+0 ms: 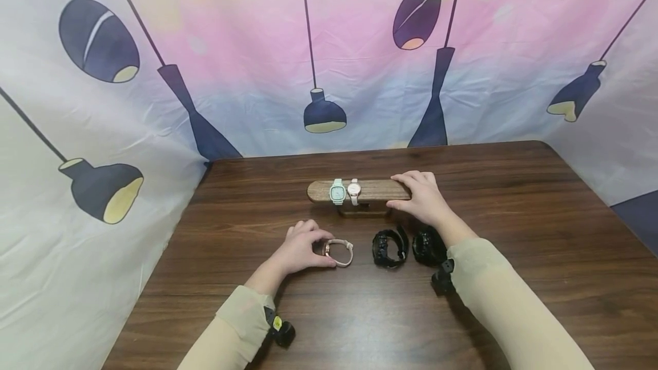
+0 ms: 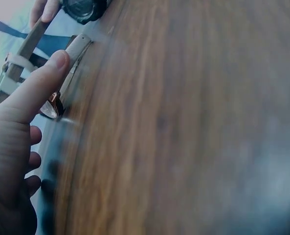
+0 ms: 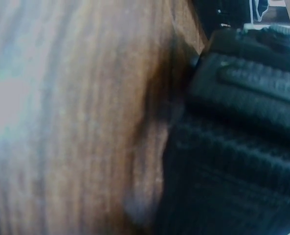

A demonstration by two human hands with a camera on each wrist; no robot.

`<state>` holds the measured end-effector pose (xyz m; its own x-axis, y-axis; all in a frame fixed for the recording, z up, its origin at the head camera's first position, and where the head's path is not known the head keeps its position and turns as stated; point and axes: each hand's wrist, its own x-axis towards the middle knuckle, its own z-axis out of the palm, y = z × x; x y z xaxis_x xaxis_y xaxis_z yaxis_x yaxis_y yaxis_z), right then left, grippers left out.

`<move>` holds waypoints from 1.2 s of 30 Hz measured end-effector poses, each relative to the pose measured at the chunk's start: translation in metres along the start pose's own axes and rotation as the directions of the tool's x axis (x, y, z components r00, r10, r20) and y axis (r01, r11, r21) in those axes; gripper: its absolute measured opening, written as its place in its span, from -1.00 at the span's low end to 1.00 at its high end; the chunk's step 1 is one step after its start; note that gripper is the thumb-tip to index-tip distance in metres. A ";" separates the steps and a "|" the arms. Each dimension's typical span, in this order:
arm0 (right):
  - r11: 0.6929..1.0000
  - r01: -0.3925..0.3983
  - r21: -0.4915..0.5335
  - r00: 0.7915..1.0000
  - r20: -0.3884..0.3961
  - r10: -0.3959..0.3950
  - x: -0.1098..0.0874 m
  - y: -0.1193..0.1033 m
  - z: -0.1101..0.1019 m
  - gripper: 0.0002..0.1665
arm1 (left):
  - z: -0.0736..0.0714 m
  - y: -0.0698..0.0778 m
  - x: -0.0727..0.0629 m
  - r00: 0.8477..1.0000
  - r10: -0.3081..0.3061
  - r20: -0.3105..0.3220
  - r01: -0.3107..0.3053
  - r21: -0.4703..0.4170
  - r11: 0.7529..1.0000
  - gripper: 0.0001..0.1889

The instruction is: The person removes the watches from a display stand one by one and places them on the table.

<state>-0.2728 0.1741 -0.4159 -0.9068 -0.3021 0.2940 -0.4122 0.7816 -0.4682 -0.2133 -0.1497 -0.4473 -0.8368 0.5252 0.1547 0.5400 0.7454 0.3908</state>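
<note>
My left hand [image 1: 300, 249] is low over the table, thumb and index finger pinching the case side of a pale-strapped wristwatch [image 1: 351, 252] with rose-gold trim. Its strap forms a loop that opens to the right. In the left wrist view the thumb crosses in front of this watch. My right hand [image 1: 424, 197] grips the right end of a wooden watch stand [image 1: 382, 190], thumb along the front edge and fingers over the back. Strapped around the stand's bar are a mint-green square watch [image 1: 337, 192] and a white watch [image 1: 354, 189] with a round dial.
Two black chunky watches, one looped black watch [image 1: 382, 249] and another black watch [image 1: 428, 245], lie on the brown wooden table [image 1: 349, 324] in front of the stand. The second is close under my right wrist. A patterned cloth [image 1: 257, 73] hangs behind the table.
</note>
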 end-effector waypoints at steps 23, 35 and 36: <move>1.000 0.019 -0.005 1.000 -0.018 -0.019 -0.001 -0.001 -0.002 -0.20 | 0.006 0.006 0.006 1.000 -0.009 0.006 0.009 0.033 0.999 -0.42; 1.000 0.017 -0.002 1.000 -0.005 -0.017 0.001 -0.002 -0.002 -0.20 | -0.006 -0.004 0.004 0.996 -0.048 -0.076 0.042 -0.070 0.997 -0.41; 1.000 0.017 -0.002 1.000 -0.005 -0.017 0.001 -0.002 -0.002 -0.20 | -0.007 -0.004 0.004 0.995 -0.052 -0.080 0.046 -0.077 0.996 -0.41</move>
<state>-0.2722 0.1735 -0.4127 -0.8990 -0.3128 0.3064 -0.4277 0.7775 -0.4611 -0.2200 -0.1535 -0.4420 -0.8682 0.4515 0.2060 0.4928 0.7348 0.4662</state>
